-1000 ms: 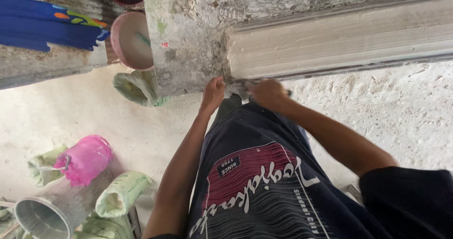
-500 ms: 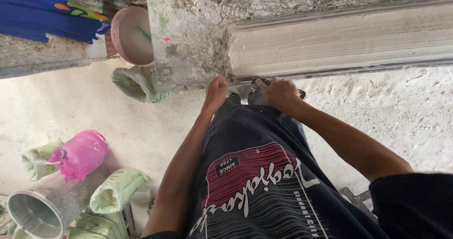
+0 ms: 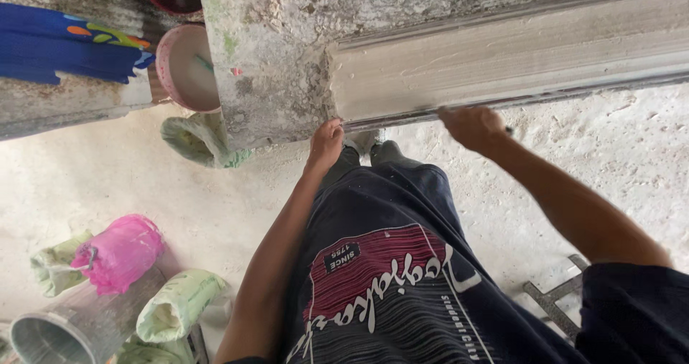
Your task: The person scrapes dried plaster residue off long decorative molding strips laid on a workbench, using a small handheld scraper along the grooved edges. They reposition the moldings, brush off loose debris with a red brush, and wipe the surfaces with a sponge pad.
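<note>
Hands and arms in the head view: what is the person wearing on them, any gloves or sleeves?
No gloves: the left hand and right hand are both bare, with no rings or watch that I can see. Both forearms are bare too. A dark short sleeve covers the right upper arm; the left sleeve is out of view. The dark shirt has a red panel with white lettering.

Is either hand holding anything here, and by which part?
Left hand rests open on the moulding bench edge, holding nothing. Right hand seems closed on something at the lower edge; unclear what.

Soft even daylight, faint shadows, mostly sharp.
</note>
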